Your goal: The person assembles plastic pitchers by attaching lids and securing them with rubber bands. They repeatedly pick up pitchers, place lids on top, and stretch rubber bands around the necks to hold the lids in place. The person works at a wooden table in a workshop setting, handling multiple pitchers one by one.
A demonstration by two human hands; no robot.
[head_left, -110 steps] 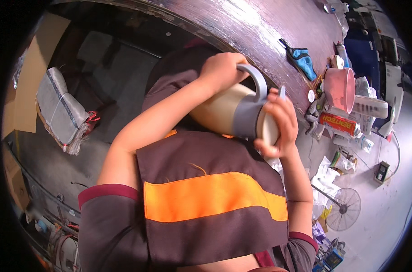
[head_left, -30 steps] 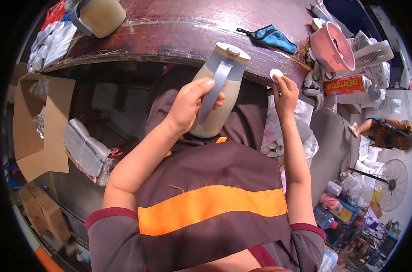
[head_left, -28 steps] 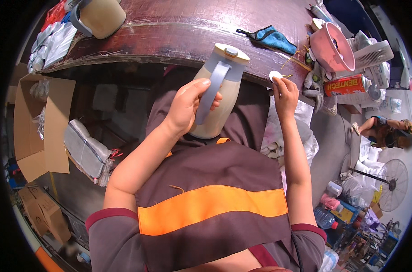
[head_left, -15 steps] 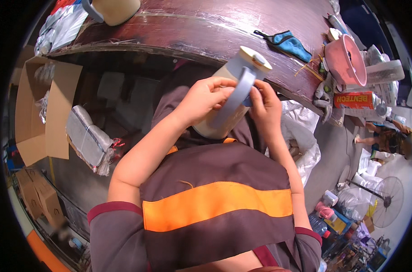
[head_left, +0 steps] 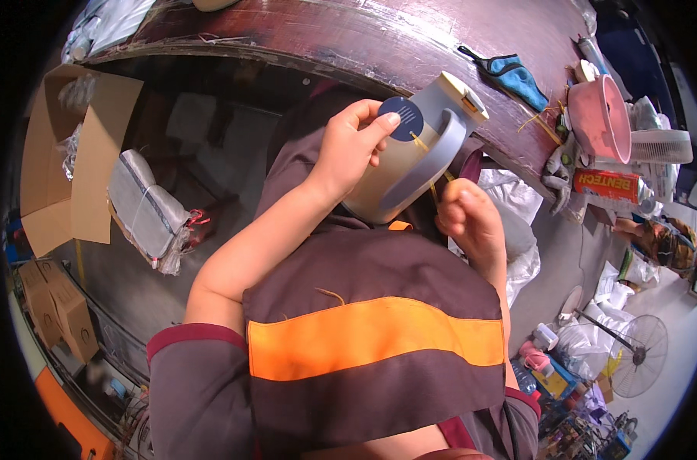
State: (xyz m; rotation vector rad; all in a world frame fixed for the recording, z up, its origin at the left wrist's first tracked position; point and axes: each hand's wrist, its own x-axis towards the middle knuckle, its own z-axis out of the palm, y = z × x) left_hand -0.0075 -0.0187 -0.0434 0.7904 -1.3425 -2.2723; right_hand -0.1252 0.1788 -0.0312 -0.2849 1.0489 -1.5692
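Observation:
A cream and grey-blue jug (head_left: 394, 162) leans in my lap, its top tilted towards the table edge. My left hand (head_left: 350, 153) pinches a round dark blue tag (head_left: 403, 121) between thumb and fingers, beside the jug's wall. From the tag a thin yellow string (head_left: 420, 143) runs towards the grey-blue handle (head_left: 443, 153), and more of it shows on the handle's other side. Just right of the handle, my right hand (head_left: 472, 218) is closed, with the string's yellow strand reaching its fingertips. The jug's base is partly hidden behind my apron.
Ahead lies a dark red-brown table (head_left: 325, 42) with a blue cloth mask (head_left: 515, 79) and a pink basin (head_left: 600, 119). An open cardboard box (head_left: 99, 165) and a tied bundle (head_left: 145, 207) are at left. White plastic bags (head_left: 509, 203) and a fan (head_left: 640, 353) stand right.
My hands have moved apart from the handle. The left now shows the tag against the jug; the right has dropped down and right as a fist. The view has shifted slightly.

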